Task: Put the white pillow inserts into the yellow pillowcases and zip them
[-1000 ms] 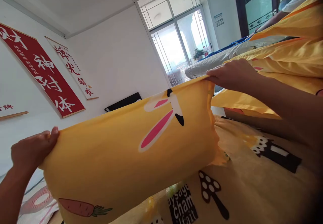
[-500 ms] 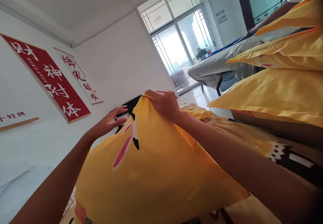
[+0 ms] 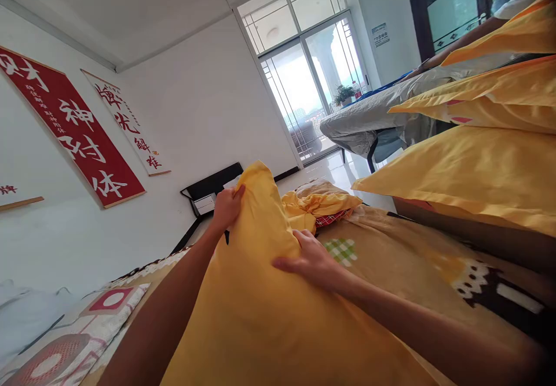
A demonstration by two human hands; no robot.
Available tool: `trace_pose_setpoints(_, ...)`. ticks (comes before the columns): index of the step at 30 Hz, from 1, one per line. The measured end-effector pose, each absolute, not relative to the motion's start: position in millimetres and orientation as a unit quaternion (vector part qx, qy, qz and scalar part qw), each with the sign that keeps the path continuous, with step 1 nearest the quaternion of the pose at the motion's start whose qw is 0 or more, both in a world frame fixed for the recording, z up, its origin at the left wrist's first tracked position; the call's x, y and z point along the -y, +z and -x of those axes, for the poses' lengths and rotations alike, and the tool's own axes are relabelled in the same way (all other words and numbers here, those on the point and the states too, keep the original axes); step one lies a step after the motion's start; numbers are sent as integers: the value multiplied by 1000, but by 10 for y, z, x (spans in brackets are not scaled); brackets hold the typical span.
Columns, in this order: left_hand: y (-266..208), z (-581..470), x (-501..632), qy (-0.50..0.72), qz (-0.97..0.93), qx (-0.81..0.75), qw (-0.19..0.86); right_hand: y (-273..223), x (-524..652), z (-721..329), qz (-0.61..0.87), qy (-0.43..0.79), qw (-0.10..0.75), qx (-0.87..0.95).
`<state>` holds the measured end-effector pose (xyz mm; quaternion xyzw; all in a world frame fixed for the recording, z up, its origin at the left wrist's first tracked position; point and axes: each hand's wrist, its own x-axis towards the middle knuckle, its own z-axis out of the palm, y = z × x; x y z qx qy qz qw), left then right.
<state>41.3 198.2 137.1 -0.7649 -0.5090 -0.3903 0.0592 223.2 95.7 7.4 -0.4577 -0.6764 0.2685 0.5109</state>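
A yellow pillowcase (image 3: 260, 316) stands up in front of me, looking bulky, with its narrow top corner pointing up. My left hand (image 3: 228, 207) is closed on its left edge just below that corner. Lower down, my right hand (image 3: 313, 258) grips the right edge, the thumb lying across the front and the other fingers partly hidden behind the cloth. Only a small dark piece of the printed pattern shows beside the left wrist. What fills the pillowcase is hidden.
A brown patterned blanket (image 3: 391, 258) spreads below, with crumpled yellow cloth (image 3: 324, 205) on it. Yellow pillows (image 3: 478, 166) are stacked at right. A patterned pillow (image 3: 108, 310) lies at left. Behind are a covered table (image 3: 369, 113) and another person's arm (image 3: 463, 41).
The pillowcase's raised corner has turned upright and its printed face has swung out of sight. My left hand has closed on the left edge; my right hand has moved from the corner down the right edge.
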Motion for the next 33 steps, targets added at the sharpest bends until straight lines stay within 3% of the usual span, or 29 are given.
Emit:
trace_pose_setpoints(5, 1249, -371, -2276, -414, 720, 553, 66, -258, -857, -2433, 475, 349, 416, 692)
trace_pose_setpoints(9, 829, -396, -2299, -401, 743, 535, 22, -511, -933, -2740, 547, 291, 380, 687)
trace_pose_setpoints(15, -389, 238, -1896, -120, 859, 489, -96, -1079, -1165, -3122, 672, 151, 282, 668)
trace_pose_setpoints(19, -784, 661, -1581, -163, 830, 533, -26, -1172, -1176, -3146, 665, 185, 294, 662)
trace_pose_setpoints(23, -767, 1210, -1386, -164, 791, 590, 2, -1247, -772, -3042, 613, 447, 340, 556)
trace_pose_setpoints(26, -817, 1959, -1296, -174, 662, 728, 36, -1420, -357, -2940, 527, 601, 364, 478)
trace_pose_setpoints(30, -986, 3011, -1050, -233, 494, 837, -26, -1598, -208, -2824, 512, 577, 394, 499)
trace_pose_setpoints(33, -1077, 3411, -748, -282, 444, 843, -112, -1504, -417, -2789, 560, 469, 397, 555)
